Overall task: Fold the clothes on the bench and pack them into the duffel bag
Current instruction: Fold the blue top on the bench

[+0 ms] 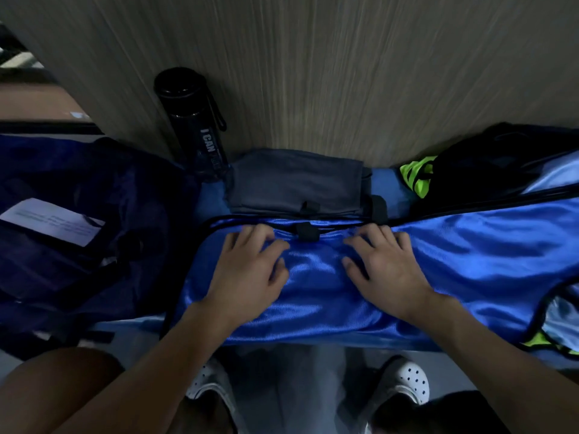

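A shiny blue jersey point(454, 264) with black trim lies spread across the blue bench point(388, 186). My left hand point(250, 270) and my right hand point(385, 270) both rest palm-down on it, side by side near its far edge, with the fingers slightly bent against the cloth. A folded grey garment point(294, 183) sits just behind the jersey against the wall. The dark navy duffel bag point(78, 220) stands at the left with a white card point(51, 220) on top.
A black water bottle point(194, 120) stands by the wooden wall point(313, 73) between the bag and the grey garment. At the right lie a neon-green garment point(418, 177) and a black one point(488, 164). My white clogs point(404, 383) show on the floor below.
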`<state>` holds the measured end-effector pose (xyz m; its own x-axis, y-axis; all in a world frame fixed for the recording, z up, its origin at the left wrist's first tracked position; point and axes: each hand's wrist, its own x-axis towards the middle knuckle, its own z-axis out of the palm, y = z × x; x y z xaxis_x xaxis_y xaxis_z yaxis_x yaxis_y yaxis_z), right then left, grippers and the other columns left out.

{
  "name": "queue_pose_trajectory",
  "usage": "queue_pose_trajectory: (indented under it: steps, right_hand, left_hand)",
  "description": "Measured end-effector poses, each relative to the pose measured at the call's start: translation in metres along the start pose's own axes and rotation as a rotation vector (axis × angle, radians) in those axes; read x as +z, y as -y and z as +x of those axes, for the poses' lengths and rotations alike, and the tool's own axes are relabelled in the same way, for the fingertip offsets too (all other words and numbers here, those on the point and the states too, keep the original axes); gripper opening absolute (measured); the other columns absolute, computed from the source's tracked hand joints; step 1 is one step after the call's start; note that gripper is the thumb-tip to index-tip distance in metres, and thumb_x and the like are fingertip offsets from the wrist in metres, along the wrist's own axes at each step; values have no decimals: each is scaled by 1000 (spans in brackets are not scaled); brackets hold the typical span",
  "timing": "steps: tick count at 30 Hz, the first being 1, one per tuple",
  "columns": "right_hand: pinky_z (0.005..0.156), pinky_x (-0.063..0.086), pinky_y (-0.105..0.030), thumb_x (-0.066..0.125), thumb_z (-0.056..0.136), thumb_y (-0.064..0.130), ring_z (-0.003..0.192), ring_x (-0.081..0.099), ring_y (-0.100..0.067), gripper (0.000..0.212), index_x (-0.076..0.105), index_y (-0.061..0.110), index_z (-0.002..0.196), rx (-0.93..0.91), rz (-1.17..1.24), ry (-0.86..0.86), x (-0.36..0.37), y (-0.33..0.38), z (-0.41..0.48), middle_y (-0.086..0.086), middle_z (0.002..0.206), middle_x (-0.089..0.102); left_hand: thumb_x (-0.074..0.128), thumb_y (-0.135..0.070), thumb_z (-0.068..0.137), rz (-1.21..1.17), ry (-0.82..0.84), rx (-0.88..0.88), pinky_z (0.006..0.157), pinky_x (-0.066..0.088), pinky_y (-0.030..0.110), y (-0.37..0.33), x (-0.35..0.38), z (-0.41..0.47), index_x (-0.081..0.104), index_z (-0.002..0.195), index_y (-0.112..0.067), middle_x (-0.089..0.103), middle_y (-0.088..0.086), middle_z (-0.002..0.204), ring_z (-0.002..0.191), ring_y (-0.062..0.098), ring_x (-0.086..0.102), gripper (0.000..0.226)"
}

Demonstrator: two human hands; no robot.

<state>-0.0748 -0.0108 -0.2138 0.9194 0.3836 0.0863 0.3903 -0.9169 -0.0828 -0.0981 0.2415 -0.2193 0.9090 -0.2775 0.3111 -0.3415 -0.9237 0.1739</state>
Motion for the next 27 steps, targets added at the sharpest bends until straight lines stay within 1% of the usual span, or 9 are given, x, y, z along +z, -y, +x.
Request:
queue_pose_trajectory:
  steps: [3,6,10,12,14,16,18,23,27]
  right_hand:
    - [106,25,-47,22,89,60,127,37,-21,63,48,28,138,68,0,104,2,-2,-1,2,138,41]
    - [119,0,-52,1,84,67,149,-2,-18,75,12,40,153,53,-21,248,7,-3,-2,3,162,1]
    - [119,-9,-52,-2,80,70,147,-21,-12,76,-4,45,151,39,28,327,5,-5,3,12,160,-23]
    - [120,-6,-50,2,83,69,148,-16,-12,75,5,44,152,3,51,309,0,-6,3,13,162,-16]
    - [119,7,-43,11,88,64,149,6,-14,70,28,37,150,-37,115,199,-8,-5,-4,12,163,9]
    - [107,25,-35,25,95,50,135,35,-18,56,49,25,139,-54,174,39,-17,-8,-18,6,149,39]
    - [96,31,-33,33,97,36,119,49,-22,47,54,16,133,-60,137,-75,-21,-18,-37,1,134,51]
    - [113,27,-48,23,100,47,143,33,-27,64,37,8,149,2,-144,75,-4,-41,-80,-10,155,35]
    - [117,21,-52,12,102,52,150,16,-23,66,23,11,154,-23,-195,143,1,-50,-89,-8,161,20]
  left_hand:
    - [33,-49,91,50,205,-41,102,36,56,-7,6,3,56,133,-26,46,1,132,123,26,45,53]
    - [13,-61,88,85,383,-129,117,5,65,-3,14,-1,16,154,-41,6,0,163,151,20,5,69]
    - [4,-64,86,108,461,-137,117,-11,63,2,17,3,-15,152,-47,-27,-3,163,149,19,-28,70]
    - [7,-63,87,107,472,-140,118,-10,63,3,15,5,-13,152,-48,-27,-3,163,149,19,-28,70]
    - [11,-59,87,79,428,-153,119,-7,60,2,9,4,2,155,-43,-17,0,166,152,20,-20,71]
    - [17,-54,88,41,282,-151,121,2,58,-3,2,0,30,153,-31,9,7,166,154,23,0,71]
    - [23,-50,91,25,196,-93,121,11,57,-8,0,-7,44,148,-25,28,7,161,152,25,17,65]
    - [6,-63,92,115,390,-54,118,-3,65,8,13,-19,5,156,-46,-7,-7,167,154,24,-12,66]
    - [10,-65,94,121,393,3,119,0,64,21,13,-18,4,155,-48,-3,-8,167,154,21,-10,64]
